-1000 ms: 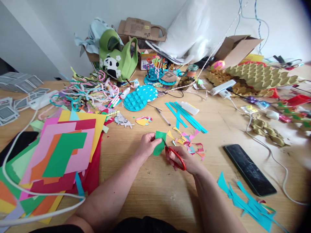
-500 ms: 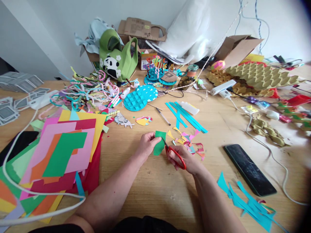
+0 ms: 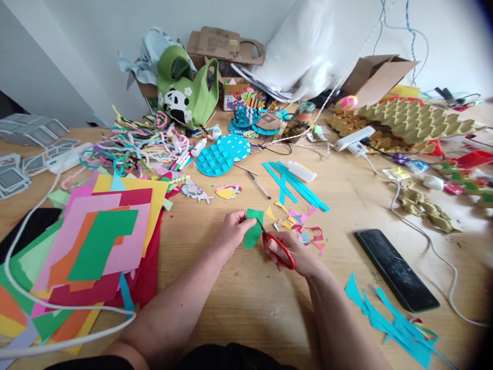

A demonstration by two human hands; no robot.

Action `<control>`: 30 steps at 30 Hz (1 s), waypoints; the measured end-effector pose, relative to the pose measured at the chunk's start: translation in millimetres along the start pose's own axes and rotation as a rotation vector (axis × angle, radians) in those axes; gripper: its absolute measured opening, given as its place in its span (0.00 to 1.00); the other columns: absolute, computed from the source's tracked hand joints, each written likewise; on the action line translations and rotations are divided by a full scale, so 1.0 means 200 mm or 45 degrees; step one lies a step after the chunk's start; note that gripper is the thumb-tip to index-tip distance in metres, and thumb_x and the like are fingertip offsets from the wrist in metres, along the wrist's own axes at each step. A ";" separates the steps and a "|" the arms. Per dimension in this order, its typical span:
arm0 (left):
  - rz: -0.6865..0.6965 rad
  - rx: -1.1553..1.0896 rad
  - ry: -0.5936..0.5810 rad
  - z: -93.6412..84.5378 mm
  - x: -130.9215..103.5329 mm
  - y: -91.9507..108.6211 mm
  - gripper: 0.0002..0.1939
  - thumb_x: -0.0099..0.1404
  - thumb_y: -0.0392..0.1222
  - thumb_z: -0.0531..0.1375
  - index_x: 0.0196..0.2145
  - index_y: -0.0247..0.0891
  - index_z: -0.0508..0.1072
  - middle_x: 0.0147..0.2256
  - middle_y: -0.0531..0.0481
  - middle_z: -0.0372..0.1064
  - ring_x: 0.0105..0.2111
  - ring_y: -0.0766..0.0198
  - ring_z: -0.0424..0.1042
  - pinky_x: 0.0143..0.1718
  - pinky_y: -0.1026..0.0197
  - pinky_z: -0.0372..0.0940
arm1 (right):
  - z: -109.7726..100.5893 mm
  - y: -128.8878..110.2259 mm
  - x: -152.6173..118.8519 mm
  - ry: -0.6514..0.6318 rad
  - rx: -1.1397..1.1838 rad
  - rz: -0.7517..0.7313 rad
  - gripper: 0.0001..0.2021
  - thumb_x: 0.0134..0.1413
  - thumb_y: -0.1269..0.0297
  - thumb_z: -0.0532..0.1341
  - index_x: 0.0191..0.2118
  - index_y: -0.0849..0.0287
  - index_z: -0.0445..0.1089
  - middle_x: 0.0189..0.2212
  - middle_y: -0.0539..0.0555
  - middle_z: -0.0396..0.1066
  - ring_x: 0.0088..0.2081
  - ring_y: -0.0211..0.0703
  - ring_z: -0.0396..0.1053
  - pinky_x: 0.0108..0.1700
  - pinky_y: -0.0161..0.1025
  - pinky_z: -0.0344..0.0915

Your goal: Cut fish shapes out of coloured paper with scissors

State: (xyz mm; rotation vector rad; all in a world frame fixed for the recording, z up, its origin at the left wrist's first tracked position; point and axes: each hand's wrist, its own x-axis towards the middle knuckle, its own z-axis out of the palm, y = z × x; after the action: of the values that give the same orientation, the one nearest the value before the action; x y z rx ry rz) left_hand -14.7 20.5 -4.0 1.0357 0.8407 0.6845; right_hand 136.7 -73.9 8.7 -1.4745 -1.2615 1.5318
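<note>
My left hand [image 3: 234, 229] pinches a small piece of green paper [image 3: 253, 235] by its left edge, thumb on top. Red-handled scissors [image 3: 284, 252] are gripped in my right hand [image 3: 295, 253], fingers through the loops. Their dark blades lie against the right side of the green paper, pointing up and left; the exact cut cannot be made out. Just beyond my right hand lie small paper scraps [image 3: 296, 226] in yellow, pink and blue. A fish-like paper cutout [image 3: 228, 191] rests past my left hand, beside a grey patterned fish cutout [image 3: 195, 190].
Stacked coloured paper [image 3: 127, 252] covers the left, crossed by a white cable [image 3: 77, 308]. A phone [image 3: 396, 270] and blue paper offcuts [image 3: 396, 324] lie right. Further back are blue strips [image 3: 296, 185], a pen [image 3: 260, 185], blue paper discs [image 3: 215, 158] and egg trays [image 3: 416, 121].
Almost nothing differs. Both hands, the green paper and the scissors keep nearly the same position, with only a tiny shift of the view.
</note>
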 end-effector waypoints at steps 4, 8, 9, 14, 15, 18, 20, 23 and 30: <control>-0.024 -0.033 -0.001 0.00 0.00 0.00 0.12 0.48 0.47 0.65 0.22 0.35 0.71 0.21 0.53 0.66 0.22 0.68 0.62 0.26 0.64 0.57 | 0.00 0.00 0.00 0.009 0.016 -0.002 0.29 0.47 0.33 0.62 0.23 0.58 0.61 0.16 0.46 0.62 0.14 0.33 0.61 0.16 0.30 0.55; -0.023 -0.052 0.011 0.00 0.00 -0.01 0.12 0.48 0.47 0.65 0.22 0.35 0.71 0.21 0.53 0.67 0.22 0.68 0.63 0.26 0.64 0.57 | 0.00 0.00 0.00 0.018 0.003 0.009 0.29 0.46 0.33 0.63 0.23 0.57 0.60 0.16 0.46 0.62 0.14 0.33 0.61 0.16 0.30 0.54; -0.023 -0.051 0.015 0.00 0.00 -0.01 0.12 0.48 0.47 0.65 0.22 0.35 0.71 0.21 0.53 0.67 0.22 0.68 0.63 0.26 0.64 0.57 | 0.00 0.00 0.00 0.020 0.001 0.011 0.29 0.46 0.33 0.63 0.23 0.57 0.60 0.15 0.46 0.62 0.14 0.33 0.61 0.16 0.31 0.54; -0.019 -0.055 0.025 0.00 0.00 -0.02 0.11 0.48 0.46 0.65 0.22 0.35 0.72 0.22 0.52 0.68 0.23 0.67 0.64 0.27 0.64 0.58 | 0.00 0.00 0.00 0.030 0.014 0.013 0.29 0.46 0.33 0.63 0.22 0.57 0.61 0.15 0.46 0.62 0.14 0.34 0.60 0.15 0.31 0.55; -0.016 -0.052 0.022 0.00 0.01 -0.02 0.11 0.48 0.46 0.65 0.23 0.35 0.72 0.22 0.52 0.68 0.23 0.67 0.64 0.27 0.64 0.58 | 0.00 0.00 0.00 0.030 0.016 0.013 0.29 0.46 0.33 0.63 0.22 0.57 0.61 0.15 0.46 0.62 0.14 0.34 0.60 0.15 0.31 0.55; -0.023 -0.046 0.004 0.00 0.00 -0.01 0.11 0.48 0.46 0.65 0.23 0.34 0.72 0.22 0.52 0.68 0.23 0.67 0.64 0.27 0.64 0.57 | 0.00 0.00 0.00 0.024 0.014 0.012 0.30 0.46 0.32 0.63 0.22 0.58 0.61 0.15 0.47 0.62 0.14 0.34 0.61 0.15 0.31 0.55; -0.042 -0.045 -0.007 0.00 0.00 -0.01 0.11 0.48 0.46 0.65 0.23 0.34 0.72 0.22 0.53 0.68 0.22 0.68 0.63 0.26 0.65 0.57 | 0.00 0.00 0.00 0.016 0.009 0.003 0.31 0.46 0.30 0.61 0.23 0.58 0.61 0.16 0.48 0.63 0.14 0.34 0.62 0.16 0.31 0.56; -0.055 -0.040 -0.011 0.01 -0.01 0.00 0.11 0.48 0.46 0.65 0.22 0.35 0.72 0.21 0.54 0.67 0.21 0.69 0.61 0.25 0.65 0.56 | 0.00 0.00 0.00 0.004 -0.005 -0.011 0.32 0.47 0.28 0.58 0.23 0.58 0.61 0.17 0.49 0.64 0.15 0.34 0.63 0.16 0.31 0.56; -0.033 0.012 -0.034 0.00 -0.01 -0.02 0.11 0.49 0.46 0.64 0.22 0.35 0.71 0.21 0.54 0.66 0.22 0.69 0.61 0.25 0.65 0.55 | 0.00 -0.02 0.00 -0.022 -0.027 -0.040 0.33 0.47 0.27 0.57 0.24 0.58 0.61 0.18 0.49 0.65 0.16 0.35 0.63 0.17 0.32 0.57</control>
State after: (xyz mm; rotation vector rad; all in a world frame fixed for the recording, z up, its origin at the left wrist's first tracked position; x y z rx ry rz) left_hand -14.4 17.9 -6.6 1.0387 0.8337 0.6441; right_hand 136.0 -73.2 13.1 -1.4507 -1.3088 1.5179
